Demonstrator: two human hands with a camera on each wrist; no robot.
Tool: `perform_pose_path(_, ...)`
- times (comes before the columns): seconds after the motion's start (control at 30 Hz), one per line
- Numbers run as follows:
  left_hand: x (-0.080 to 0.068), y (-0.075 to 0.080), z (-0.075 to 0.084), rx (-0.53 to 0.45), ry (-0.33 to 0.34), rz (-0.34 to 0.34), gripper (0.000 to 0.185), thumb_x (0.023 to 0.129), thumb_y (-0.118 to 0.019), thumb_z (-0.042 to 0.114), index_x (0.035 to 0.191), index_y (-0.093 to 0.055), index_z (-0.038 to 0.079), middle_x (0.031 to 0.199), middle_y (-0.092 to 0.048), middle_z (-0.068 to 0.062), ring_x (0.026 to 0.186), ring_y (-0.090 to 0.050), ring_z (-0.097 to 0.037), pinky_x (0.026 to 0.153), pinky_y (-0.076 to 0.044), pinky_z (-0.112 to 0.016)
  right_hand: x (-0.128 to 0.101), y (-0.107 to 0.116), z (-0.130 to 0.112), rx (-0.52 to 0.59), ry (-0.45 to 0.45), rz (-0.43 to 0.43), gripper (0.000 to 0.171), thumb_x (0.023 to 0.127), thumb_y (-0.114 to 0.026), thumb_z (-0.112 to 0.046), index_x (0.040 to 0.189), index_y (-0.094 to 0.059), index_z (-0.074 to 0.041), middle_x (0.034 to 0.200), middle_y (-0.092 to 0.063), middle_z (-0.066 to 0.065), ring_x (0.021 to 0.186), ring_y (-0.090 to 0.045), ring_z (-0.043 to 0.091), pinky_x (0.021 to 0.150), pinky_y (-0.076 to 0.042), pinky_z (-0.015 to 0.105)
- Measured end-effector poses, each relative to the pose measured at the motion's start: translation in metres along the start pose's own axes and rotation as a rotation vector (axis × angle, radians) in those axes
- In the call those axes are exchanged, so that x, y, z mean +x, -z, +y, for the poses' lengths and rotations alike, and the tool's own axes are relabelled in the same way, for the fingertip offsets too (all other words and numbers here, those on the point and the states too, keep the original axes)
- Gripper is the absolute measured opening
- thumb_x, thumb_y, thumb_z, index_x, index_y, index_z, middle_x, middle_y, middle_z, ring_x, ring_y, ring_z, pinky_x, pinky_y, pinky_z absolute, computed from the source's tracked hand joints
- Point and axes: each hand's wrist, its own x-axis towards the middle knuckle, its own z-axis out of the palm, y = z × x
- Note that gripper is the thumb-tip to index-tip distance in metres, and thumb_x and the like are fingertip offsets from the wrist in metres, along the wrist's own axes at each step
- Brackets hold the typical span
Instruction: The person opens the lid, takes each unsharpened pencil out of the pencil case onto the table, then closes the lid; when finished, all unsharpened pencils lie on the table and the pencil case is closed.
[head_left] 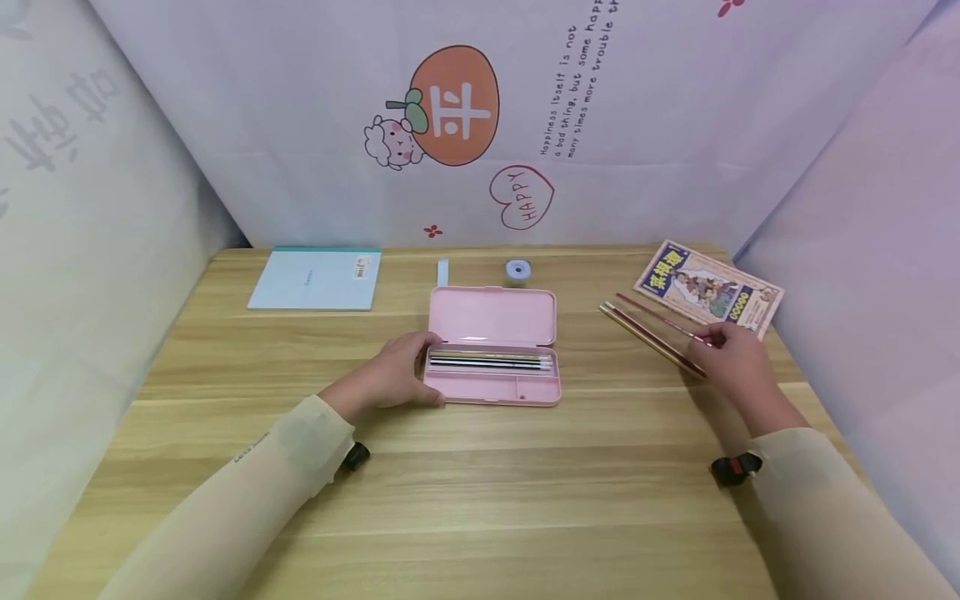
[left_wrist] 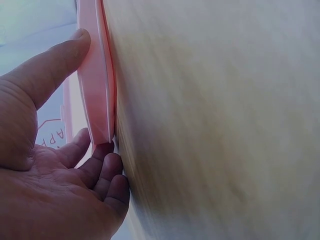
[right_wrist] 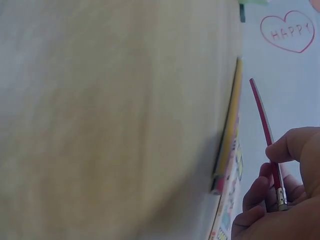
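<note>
An open pink pencil case (head_left: 491, 317) lies on the table, with several pencils (head_left: 491, 361) in its back compartment. My left hand (head_left: 397, 372) grips its left end; in the left wrist view the thumb presses the case's side (left_wrist: 95, 75) while the fingers bend around the end. On the right, my right hand (head_left: 737, 364) pinches a red pencil (head_left: 660, 317) by its metal-ferruled end, which the right wrist view shows raised off the table. Beneath it, a couple of pencils (head_left: 647, 335), one yellow, lie slanted on the table.
A light blue notebook (head_left: 311, 279) lies at the back left. Behind the case are a small pale blue strip (head_left: 442, 272) and a round lilac item (head_left: 517, 269). An illustrated booklet (head_left: 705, 287) lies at the back right, partly under my right hand. Printed fabric walls surround the wooden table (head_left: 525, 500).
</note>
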Motion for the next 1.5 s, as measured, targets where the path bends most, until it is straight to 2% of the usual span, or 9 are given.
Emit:
perform_pose_path(0.37, 0.001, 0.0, -0.002, -0.001, 0.004, 0.004, 0.086, 0.073, -0.097, 0.03, 0.143, -0.051, 0.012, 0.146, -0.051, -0.007, 0.138, -0.04, -0.031, 0.119, -0.031, -0.053, 0.006, -0.006, 0.004, -0.047, -0.007, -0.082, 0.037, 0.101, -0.061, -0.033, 0.115, -0.064, 0.001, 0.11, -0.064, 0.024, 0.093, -0.057, 0.035, 0.071, -0.046, 0.037)
perform_pose_path(0.63, 0.002, -0.001, 0.0, 0.007, -0.006, -0.002, 0.087, 0.074, -0.096, 0.031, 0.145, -0.05, 0.012, 0.148, -0.05, -0.009, 0.14, -0.04, -0.03, 0.119, -0.031, -0.051, 0.006, -0.007, 0.006, -0.041, 0.013, -0.133, 0.035, 0.1, -0.064, -0.027, 0.12, -0.063, 0.003, 0.111, -0.066, 0.023, 0.095, -0.06, 0.032, 0.071, -0.049, 0.033)
perform_pose_path(0.77, 0.001, 0.0, 0.002, 0.009, 0.002, 0.0, 0.086, 0.074, -0.096, 0.031, 0.144, -0.05, 0.013, 0.148, -0.05, -0.008, 0.14, -0.04, -0.03, 0.119, -0.031, -0.051, 0.006, -0.006, 0.004, -0.034, 0.027, -0.144, 0.036, 0.1, -0.064, -0.026, 0.121, -0.063, 0.004, 0.114, -0.066, 0.025, 0.096, -0.061, 0.033, 0.072, -0.051, 0.033)
perform_pose_path(0.97, 0.0, 0.001, 0.002, 0.007, -0.005, 0.001, 0.086, 0.074, -0.096, 0.032, 0.144, -0.05, 0.013, 0.147, -0.051, -0.008, 0.14, -0.041, -0.03, 0.119, -0.031, -0.051, 0.008, -0.008, 0.0, -0.048, 0.05, -0.12, 0.035, 0.1, -0.064, -0.025, 0.12, -0.064, 0.004, 0.113, -0.066, 0.026, 0.097, -0.062, 0.035, 0.077, -0.051, 0.041)
perform_pose_path(1.07, 0.001, 0.001, 0.002, 0.01, -0.007, 0.002, 0.086, 0.074, -0.096, 0.031, 0.144, -0.05, 0.012, 0.147, -0.051, -0.008, 0.139, -0.041, -0.03, 0.119, -0.031, -0.051, 0.008, -0.01, -0.003, -0.052, 0.076, -0.097, 0.033, 0.099, -0.065, -0.024, 0.116, -0.066, 0.004, 0.109, -0.068, 0.024, 0.092, -0.063, 0.033, 0.073, -0.051, 0.039)
perform_pose_path(1.23, 0.002, 0.002, 0.002, 0.01, -0.014, 0.005, 0.087, 0.074, -0.096, 0.029, 0.144, -0.049, 0.01, 0.146, -0.051, -0.01, 0.139, -0.043, -0.03, 0.119, -0.031, -0.05, 0.006, -0.014, -0.016, -0.025, 0.11, -0.095, 0.028, 0.096, -0.066, -0.019, 0.112, -0.068, 0.004, 0.101, -0.069, 0.02, 0.083, -0.062, 0.027, 0.066, -0.051, 0.033)
perform_pose_path(1.3, 0.001, 0.002, 0.002, 0.008, -0.02, 0.006, 0.086, 0.074, -0.096, 0.028, 0.144, -0.05, 0.009, 0.145, -0.052, -0.01, 0.138, -0.043, -0.03, 0.119, -0.032, -0.05, 0.004, -0.018, -0.024, -0.014, 0.124, -0.105, 0.028, 0.097, -0.066, -0.018, 0.113, -0.068, 0.004, 0.102, -0.069, 0.02, 0.085, -0.061, 0.027, 0.067, -0.051, 0.033)
perform_pose_path(1.5, 0.001, 0.0, 0.001, 0.001, -0.026, 0.007, 0.084, 0.073, -0.097, 0.027, 0.142, -0.051, 0.01, 0.142, -0.054, -0.009, 0.135, -0.045, -0.029, 0.118, -0.032, -0.049, -0.011, -0.039, -0.061, -0.015, 0.238, -0.09, 0.025, 0.096, -0.067, -0.016, 0.113, -0.069, 0.002, 0.103, -0.07, 0.02, 0.091, -0.064, 0.032, 0.079, -0.053, 0.046)
